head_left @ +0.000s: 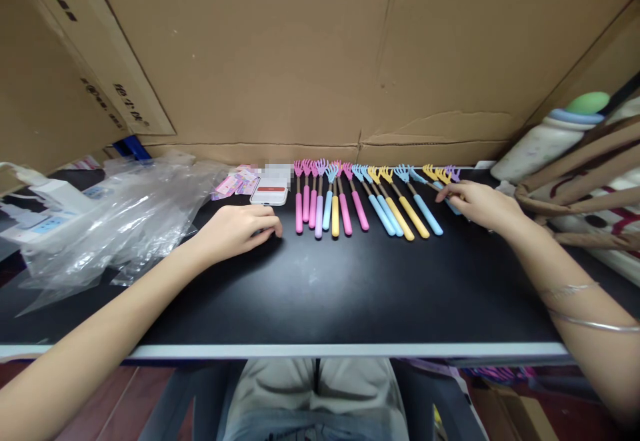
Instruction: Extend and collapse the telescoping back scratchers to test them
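Several small back scratchers [360,201] with pink, blue, yellow and purple handles and claw heads lie side by side in a row on the black table [320,294]. My left hand [240,229] rests palm down on the table just left of the row, fingers loosely curled, holding nothing. My right hand [480,202] lies over the right end of the row, its fingers touching a blue-handled scratcher [447,198] and the yellow and purple heads there. Whether it grips one is not visible.
A white phone [270,191] and small pink cards [233,184] lie behind my left hand. Crumpled clear plastic bags [125,221] and a white power strip [45,211] fill the left side. A bottle [550,138] and a bag with brown straps [580,188] stand at the right. Cardboard walls rise behind.
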The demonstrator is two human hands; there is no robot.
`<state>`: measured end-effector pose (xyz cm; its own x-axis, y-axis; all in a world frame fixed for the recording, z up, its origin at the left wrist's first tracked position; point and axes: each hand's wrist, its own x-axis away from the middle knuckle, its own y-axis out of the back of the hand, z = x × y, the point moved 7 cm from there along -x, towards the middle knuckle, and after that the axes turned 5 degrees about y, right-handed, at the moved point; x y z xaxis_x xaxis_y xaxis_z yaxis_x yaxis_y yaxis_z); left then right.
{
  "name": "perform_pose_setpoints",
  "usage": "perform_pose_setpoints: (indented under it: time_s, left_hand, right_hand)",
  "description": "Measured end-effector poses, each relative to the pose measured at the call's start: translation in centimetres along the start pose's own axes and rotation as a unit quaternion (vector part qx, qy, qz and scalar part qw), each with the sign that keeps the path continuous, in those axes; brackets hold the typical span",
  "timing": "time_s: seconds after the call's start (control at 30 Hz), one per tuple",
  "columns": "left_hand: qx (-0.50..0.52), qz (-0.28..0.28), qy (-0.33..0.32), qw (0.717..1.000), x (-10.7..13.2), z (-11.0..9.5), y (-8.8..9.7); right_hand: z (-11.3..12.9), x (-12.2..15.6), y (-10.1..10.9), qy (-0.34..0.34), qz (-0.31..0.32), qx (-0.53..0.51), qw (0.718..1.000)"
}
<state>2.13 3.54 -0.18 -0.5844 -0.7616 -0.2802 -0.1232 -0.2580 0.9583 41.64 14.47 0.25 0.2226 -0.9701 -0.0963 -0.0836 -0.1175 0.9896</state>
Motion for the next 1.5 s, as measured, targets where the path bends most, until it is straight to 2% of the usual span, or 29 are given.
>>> perform_pose_setpoints:
  time_s: [0.33, 0.73, 1.1, 1.33, 1.5]
  left_hand:
    - [-0.005, 0.004, 0.002, 1.0, 0.0, 0.0, -0.1]
    - [-0.018, 0.004, -0.003, 1.0, -0.1, -0.1, 0.0]
    - [-0.02, 0.003, -0.006, 1.0, -0.1, -0.2, 0.0]
    - [-0.019, 0.001, -0.003, 1.0, -0.2, -0.1, 0.1]
    - [-0.022, -0.004, -0.004, 1.0, -0.1, -0.1, 0.1]
  right_hand:
    - [-0.4, 0.1, -0.2, -0.06, 0.002, 0.021, 0.998]
    - [0.0, 0.2, -0.5, -0.05, 0.016, 0.045, 0.998]
    - [-0.1, 0.7, -0.3, -0.097, 0.025, 0.044, 0.994]
    - [0.7, 0.8, 0.1, -0.083, 0.028, 0.042, 0.995]
    - [0.4, 0.8, 0.0, -0.089, 0.026, 0.04, 0.995]
